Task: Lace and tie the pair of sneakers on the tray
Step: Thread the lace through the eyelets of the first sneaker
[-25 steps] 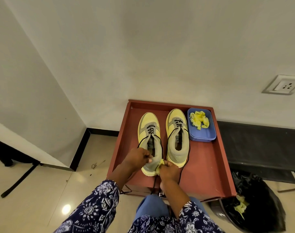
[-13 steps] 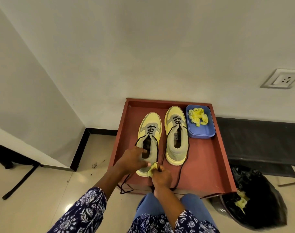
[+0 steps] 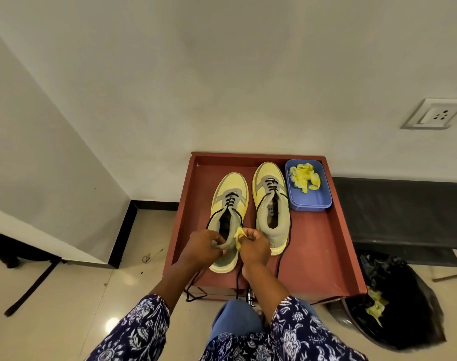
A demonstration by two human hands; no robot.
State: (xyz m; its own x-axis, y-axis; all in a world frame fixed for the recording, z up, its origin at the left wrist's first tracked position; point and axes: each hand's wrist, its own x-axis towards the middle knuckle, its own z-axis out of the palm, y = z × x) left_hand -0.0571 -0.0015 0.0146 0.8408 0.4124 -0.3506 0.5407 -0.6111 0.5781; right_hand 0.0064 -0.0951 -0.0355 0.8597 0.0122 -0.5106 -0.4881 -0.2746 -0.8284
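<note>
Left hand (image 3: 205, 247) grips the soft grey-and-yellow mesh sneaker (image 3: 228, 217) at its pliable collar; right hand (image 3: 253, 246) pinches what looks like crumpled yellow paper (image 3: 238, 237)

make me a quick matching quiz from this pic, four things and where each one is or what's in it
Things:
1. left sneaker
2. right sneaker
3. blue tub
4. black bag

Descriptions:
A. on the floor, right of the tray
B. far right corner of the tray, yellow scraps inside
C. heel held by both hands
D. untouched, laces trailing over the tray's near edge

Pairs: 1-C, 2-D, 3-B, 4-A
</note>
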